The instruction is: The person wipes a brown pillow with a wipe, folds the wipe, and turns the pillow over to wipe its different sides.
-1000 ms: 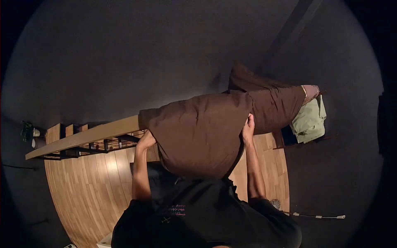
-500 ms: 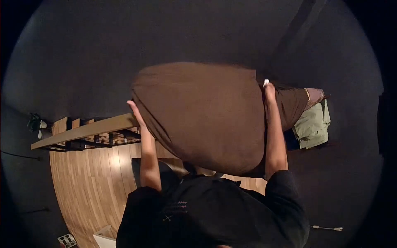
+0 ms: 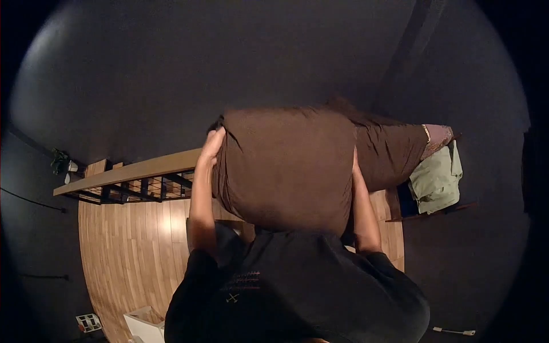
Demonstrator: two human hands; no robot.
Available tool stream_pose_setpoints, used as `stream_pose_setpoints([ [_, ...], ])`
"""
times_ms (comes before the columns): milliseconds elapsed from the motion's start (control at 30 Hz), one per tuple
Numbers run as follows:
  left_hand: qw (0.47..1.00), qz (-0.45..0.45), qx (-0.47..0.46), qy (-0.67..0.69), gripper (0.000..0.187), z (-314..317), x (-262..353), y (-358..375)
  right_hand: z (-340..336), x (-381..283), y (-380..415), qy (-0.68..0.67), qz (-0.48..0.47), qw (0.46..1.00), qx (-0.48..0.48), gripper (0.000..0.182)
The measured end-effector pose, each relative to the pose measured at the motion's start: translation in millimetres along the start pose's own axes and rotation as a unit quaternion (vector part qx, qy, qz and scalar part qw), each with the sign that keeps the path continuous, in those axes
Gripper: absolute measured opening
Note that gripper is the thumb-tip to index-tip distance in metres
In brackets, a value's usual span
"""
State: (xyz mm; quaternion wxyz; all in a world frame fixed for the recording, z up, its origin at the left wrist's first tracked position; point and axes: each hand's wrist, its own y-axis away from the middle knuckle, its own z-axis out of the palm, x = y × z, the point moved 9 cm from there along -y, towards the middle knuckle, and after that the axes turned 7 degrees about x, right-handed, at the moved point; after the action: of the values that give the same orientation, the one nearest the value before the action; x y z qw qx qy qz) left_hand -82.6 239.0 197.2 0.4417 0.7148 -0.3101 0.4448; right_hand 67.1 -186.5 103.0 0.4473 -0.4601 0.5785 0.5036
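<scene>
A large brown cloth-covered bundle, like a folded blanket or cushion, is held up in front of my chest. At its upper left edge, my left hand grips the fabric, with the fingers partly behind it. My right hand is against the right side of the bundle, its fingers hidden by the cloth. More brown fabric lies behind and to the right, with a patterned piece at its end.
Light green cloth hangs at the right. A long wooden-topped shelf unit extends left, with a plant beyond it. Below are the wooden floor, a white box and a small rack. Dark walls surround them.
The brown bundle looks narrower and its left edge has moved right. My left hand has gone from flat and open to gripping that edge. My right hand has moved lower and left, its fingers now hidden.
</scene>
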Motion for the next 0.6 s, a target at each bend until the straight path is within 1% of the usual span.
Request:
stream_pose_setpoints([
  [33, 1.0, 0.017, -0.003, 0.009, 0.049, -2, 19, 3, 9, -17, -24, -0.006, 0.002, 1.0, -0.008, 0.047],
  [67, 1.0, 0.019, -0.004, 0.008, 0.049, -6, 23, -1, -24, 16, 27, -0.012, 0.005, 1.0, -0.015, 0.049],
  [100, 0.987, 0.076, -0.092, 0.108, 0.048, -1, 39, -2, -40, 10, 10, -0.018, 0.008, 1.0, -0.022, 0.051],
  [133, 0.954, 0.127, -0.179, 0.205, 0.048, 5, 53, 3, -45, 17, 6, -0.023, 0.015, 0.999, -0.028, 0.052],
  [167, 0.954, 0.122, -0.181, 0.205, 0.048, 8, 46, 1, -53, 29, 3, -0.023, 0.02, 0.999, -0.025, 0.052],
  [233, 0.959, 0.152, -0.131, 0.201, 0.051, -2, 21, -5, -78, 46, -14, 0.057, -0.005, 0.998, 0.035, 0.048],
  [267, 0.96, 0.168, -0.104, 0.198, 0.052, -4, 7, -9, -97, 64, -5, 0.097, -0.019, 0.993, 0.063, 0.046],
  [300, 0.96, 0.187, -0.076, 0.194, 0.053, -7, -6, -12, -117, 110, 61, 0.134, -0.036, 0.986, 0.089, 0.044],
  [333, 0.976, 0.117, -0.015, 0.181, 0.054, -10, -45, -16, -97, 95, 25, 0.172, -0.052, 0.977, 0.115, 0.042],
  [367, 0.984, 0.046, 0.045, 0.167, 0.055, -12, -86, -14, -83, 100, 28, 0.209, -0.069, 0.965, 0.141, 0.04],
  [400, 0.978, -0.063, 0.125, 0.155, 0.054, -13, -122, 2, -66, 110, 44, 0.247, -0.082, 0.951, 0.166, 0.038],
  [433, 0.961, -0.081, 0.1, 0.244, 0.055, -4, -159, 5, -43, 122, 60, 0.284, -0.093, 0.935, 0.19, 0.037],
  [467, 0.935, -0.095, 0.074, 0.334, 0.056, 4, -207, -1, -48, 129, 65, 0.321, -0.108, 0.916, 0.215, 0.036],
  [533, 0.91, -0.069, 0.08, 0.402, 0.053, -9, -276, -21, -54, 144, 80, 0.318, -0.101, 0.915, 0.226, 0.035],
  [567, 0.91, -0.071, 0.078, 0.401, 0.053, -10, -270, -12, -58, 152, 86, 0.315, -0.104, 0.913, 0.237, 0.035],
  [600, 0.887, -0.045, 0.077, 0.453, 0.051, -15, -254, -7, -65, 157, 99, 0.311, -0.111, 0.911, 0.248, 0.034],
])
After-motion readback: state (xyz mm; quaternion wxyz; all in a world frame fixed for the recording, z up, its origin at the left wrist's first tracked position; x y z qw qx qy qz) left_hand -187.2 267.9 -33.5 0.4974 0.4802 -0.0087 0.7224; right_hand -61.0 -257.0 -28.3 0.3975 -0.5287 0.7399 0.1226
